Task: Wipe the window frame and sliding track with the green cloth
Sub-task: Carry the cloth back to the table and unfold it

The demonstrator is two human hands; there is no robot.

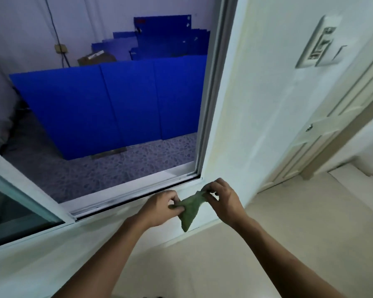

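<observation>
A small green cloth (189,209) is stretched between both hands just below the window's lower right corner. My left hand (159,208) pinches its left end, and my right hand (221,200) pinches its upper right end. A loose corner of the cloth hangs down. The sliding track (125,194) runs along the bottom of the open window, slightly above and left of my hands. The white window frame (211,104) rises at the right side of the opening. Neither hand touches the track or the frame.
A sliding glass sash (19,203) stands at the lower left. Blue panels (108,104) lean outside the opening. On the right are a white wall with a switch plate (319,48) and a door (323,136). Below is a tiled floor (289,222).
</observation>
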